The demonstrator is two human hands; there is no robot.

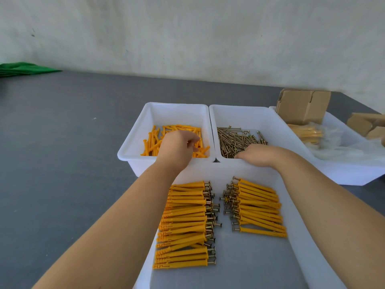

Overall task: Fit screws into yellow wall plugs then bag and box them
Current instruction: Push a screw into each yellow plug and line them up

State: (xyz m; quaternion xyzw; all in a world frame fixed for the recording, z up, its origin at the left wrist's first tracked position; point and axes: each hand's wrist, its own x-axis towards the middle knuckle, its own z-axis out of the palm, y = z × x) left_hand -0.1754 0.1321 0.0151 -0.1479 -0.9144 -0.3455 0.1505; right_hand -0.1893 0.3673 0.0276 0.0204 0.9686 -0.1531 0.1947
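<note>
My left hand (177,147) reaches into the left white bin (133,142) of loose yellow wall plugs (152,142), fingers curled down among them; whether it grips a plug is hidden. My right hand (258,155) reaches into the middle white bin (270,122) of brass screws (235,138), fingers dipping into the pile, their tips hidden. In the near white tray (291,205) lie two rows of plugs fitted with screws: a long left row (185,224) and a shorter right row (258,207), screw heads facing the middle.
A third white bin (354,170) at right holds clear bags of plugs (308,133) and cardboard boxes (302,105). Another box (366,124) sits at the far right. Green fabric (23,68) lies at the far left of the grey table (62,142).
</note>
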